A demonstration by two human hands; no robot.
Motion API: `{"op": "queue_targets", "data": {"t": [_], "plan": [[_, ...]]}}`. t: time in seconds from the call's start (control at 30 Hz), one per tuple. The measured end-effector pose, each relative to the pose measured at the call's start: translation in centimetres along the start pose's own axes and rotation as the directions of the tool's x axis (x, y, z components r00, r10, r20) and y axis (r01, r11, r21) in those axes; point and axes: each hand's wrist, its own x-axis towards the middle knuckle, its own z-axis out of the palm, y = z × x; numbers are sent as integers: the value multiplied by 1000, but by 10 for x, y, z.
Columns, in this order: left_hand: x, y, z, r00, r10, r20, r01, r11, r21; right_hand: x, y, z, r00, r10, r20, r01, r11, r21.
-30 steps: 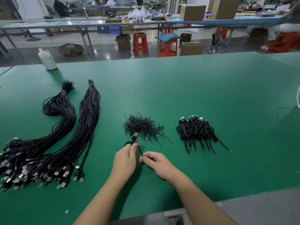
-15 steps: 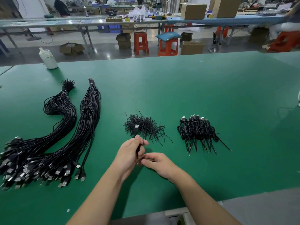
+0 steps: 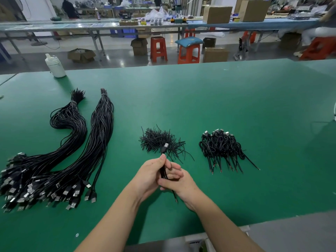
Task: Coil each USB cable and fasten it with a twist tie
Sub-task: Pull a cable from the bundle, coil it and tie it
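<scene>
My left hand (image 3: 151, 175) grips a coiled black USB cable (image 3: 164, 150); its silver plug sticks up past my fingers and its bare tail hangs below my palms. My right hand (image 3: 177, 182) is pressed against the left, its fingers curled round the same coil. Just beyond my hands lies a heap of black twist ties (image 3: 160, 140). To the right sits a pile of coiled, tied cables (image 3: 221, 148). Two long bundles of uncoiled USB cables (image 3: 72, 151) stretch across the left of the green table (image 3: 200, 99).
A white plastic bottle (image 3: 55, 66) stands at the table's far left edge. The table's near edge runs just below my forearms. Beyond the table are orange stools (image 3: 189, 51), cardboard boxes and long workbenches.
My hands have come together over the cable. The right hand rose from the table and closed on the coil; the plug now sticks up higher in front of the twist ties.
</scene>
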Motion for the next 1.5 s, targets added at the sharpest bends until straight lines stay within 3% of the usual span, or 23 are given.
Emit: {"op": "queue_targets", "data": {"t": [0.2,0.27,0.33,0.4,0.43,0.5,0.53,0.6,0.7,0.77,0.87,1.0,1.07,1.23,1.4,1.5], "plan": [[5,9,-6,987,-87,132,55,972,226,0,-2,3,994,-73,-77,59,984,-170],[6,15,-11,988,-112,102,77,951,300,-1,-2,2,988,-111,-105,82,966,-245],[9,16,-16,995,-105,-4,95,885,456,-1,-3,-4,970,-203,-136,118,877,-466],[9,15,-13,996,-22,-89,80,687,723,-2,-1,-8,954,-292,-72,142,647,-749],[9,15,-10,992,41,-121,84,500,862,-2,0,-7,955,-296,-36,134,533,-836],[7,14,-3,971,189,-149,124,139,982,-4,-2,-4,967,-256,-11,104,433,-896],[7,13,-2,961,242,-135,123,66,990,-4,-3,-3,973,-232,-7,95,426,-900],[10,11,-4,965,240,-105,83,100,991,-6,-7,-1,979,-205,5,92,419,-904],[10,13,-9,971,217,-104,32,313,949,-9,-13,0,978,-206,33,115,403,-908],[10,15,-13,967,239,-89,-5,369,929,-11,-14,1,976,-208,57,135,385,-913],[13,15,-19,962,260,-86,-3,324,946,-9,-14,3,984,-169,61,121,375,-919],[19,14,-23,963,254,-89,34,212,977,-4,-11,5,1000,-1,16,12,679,-734],[22,12,-26,966,238,-99,55,187,981,-1,-8,6,998,54,13,-31,739,-673],[31,9,-26,966,207,-153,97,257,962,1,-3,13,999,27,-17,-30,649,-760],[41,0,-20,953,216,-212,124,362,924,7,5,10,981,-174,-88,5,473,-881],[48,-7,-19,965,163,-204,88,535,841,13,10,4,967,-215,-136,-18,474,-880]]}}
